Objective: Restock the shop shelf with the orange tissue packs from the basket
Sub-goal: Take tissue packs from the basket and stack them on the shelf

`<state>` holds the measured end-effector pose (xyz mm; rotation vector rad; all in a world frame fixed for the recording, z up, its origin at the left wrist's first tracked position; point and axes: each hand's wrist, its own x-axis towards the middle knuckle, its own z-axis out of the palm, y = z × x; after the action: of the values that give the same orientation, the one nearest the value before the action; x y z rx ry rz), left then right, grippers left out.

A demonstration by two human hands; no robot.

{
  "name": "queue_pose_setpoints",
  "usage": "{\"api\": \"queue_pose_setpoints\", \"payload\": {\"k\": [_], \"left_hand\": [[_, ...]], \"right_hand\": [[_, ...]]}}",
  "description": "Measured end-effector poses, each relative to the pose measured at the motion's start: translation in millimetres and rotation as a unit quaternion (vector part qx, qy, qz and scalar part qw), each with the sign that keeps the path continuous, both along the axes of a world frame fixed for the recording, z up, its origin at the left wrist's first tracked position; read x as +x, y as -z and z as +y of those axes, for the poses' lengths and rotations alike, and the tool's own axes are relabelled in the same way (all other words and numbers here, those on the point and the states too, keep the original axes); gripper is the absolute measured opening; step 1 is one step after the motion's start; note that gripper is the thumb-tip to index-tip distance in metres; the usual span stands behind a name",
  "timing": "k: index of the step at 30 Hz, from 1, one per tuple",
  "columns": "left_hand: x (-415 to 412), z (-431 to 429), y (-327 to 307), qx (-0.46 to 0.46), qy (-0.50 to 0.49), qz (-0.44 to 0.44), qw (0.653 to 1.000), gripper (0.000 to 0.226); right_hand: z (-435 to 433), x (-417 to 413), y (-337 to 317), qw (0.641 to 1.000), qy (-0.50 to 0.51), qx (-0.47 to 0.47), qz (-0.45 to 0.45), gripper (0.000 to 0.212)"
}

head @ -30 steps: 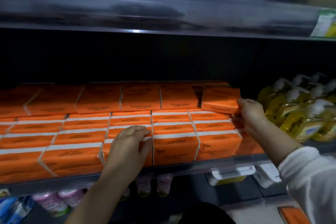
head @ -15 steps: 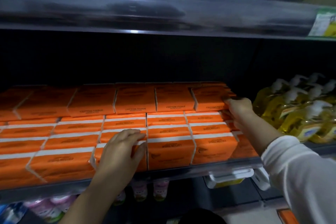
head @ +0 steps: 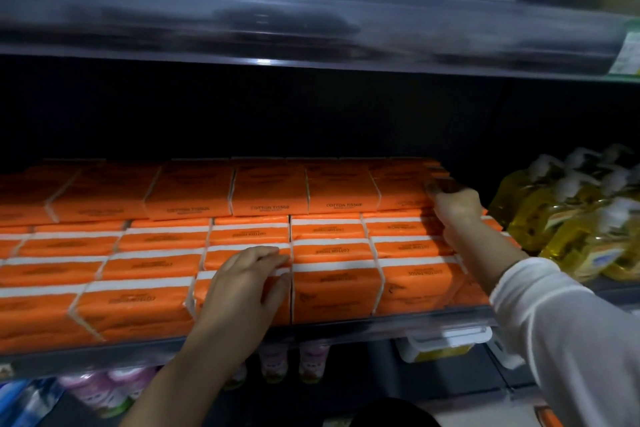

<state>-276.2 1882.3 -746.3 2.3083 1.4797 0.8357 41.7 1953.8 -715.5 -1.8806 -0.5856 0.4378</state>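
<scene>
Since the frame one second earlier, the end pack (head: 401, 192), then angled out of the top layer in the right hand (head: 457, 210), has been pushed back until it lies in line with its row; the left hand (head: 249, 284) has kept its place. The right hand, reaching from a white sleeve (head: 571, 322), sits at that pack's right end with its fingers curled round the corner, gripping it; blur hides the fingertips. The left hand lies flat, fingers nearly straight and close together, pressing on the top front edge of a front-row pack and holding nothing. The orange tissue packs (head: 332, 288) fill the shelf (head: 346, 326): a lower layer in several rows with white bands showing, and on it, toward the back, a single row printed "COTTON TISSUE". Just right of the stack stand yellow pump bottles (head: 571, 218). On the level below are pink bottles (head: 104, 388) and a white lidded tub (head: 446, 345). The glossy upper shelf (head: 311, 21) spans the top.
</scene>
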Motion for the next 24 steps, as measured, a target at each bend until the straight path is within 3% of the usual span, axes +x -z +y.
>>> {"api": "queue_pose_setpoints", "payload": {"k": [3,6,9,12,16,19,24], "left_hand": [[0.1,0.0,0.3,-0.003,0.0,-0.005,1.0,0.034],[-0.3,-0.1,0.9,-0.004,0.004,0.002,1.0,0.035],[-1.9,-1.7,-0.2,0.006,0.009,0.007,1.0,0.035],[-6.2,-5.0,-9.0,0.086,-0.025,0.01,0.996,0.043],[-29.2,-8.3,-20.4,0.134,-0.08,0.003,0.988,0.039],[-63.0,-15.4,-28.5,0.108,-0.119,0.026,0.987,0.04],[-146.6,-56.5,-54.4,0.069,-0.203,0.083,0.973,0.039]], "right_hand": [[-2.9,0.6,-3.0,1.0,-0.012,-0.005,-0.025,0.05],[-16.8,-3.6,-12.9,0.991,-0.008,-0.01,-0.131,0.044],[-38.8,-14.1,-16.9,0.961,-0.039,0.017,-0.272,0.041],[-59.5,-23.0,-14.1,0.914,-0.123,0.04,-0.386,0.034],[-81.8,-50.9,-16.3,0.852,-0.261,0.017,-0.454,0.042],[-90.4,-95.5,-20.3,0.814,-0.342,-0.03,-0.468,0.047],[-101.9,-203.1,-19.4,0.75,-0.474,0.018,-0.461,0.057]]}}
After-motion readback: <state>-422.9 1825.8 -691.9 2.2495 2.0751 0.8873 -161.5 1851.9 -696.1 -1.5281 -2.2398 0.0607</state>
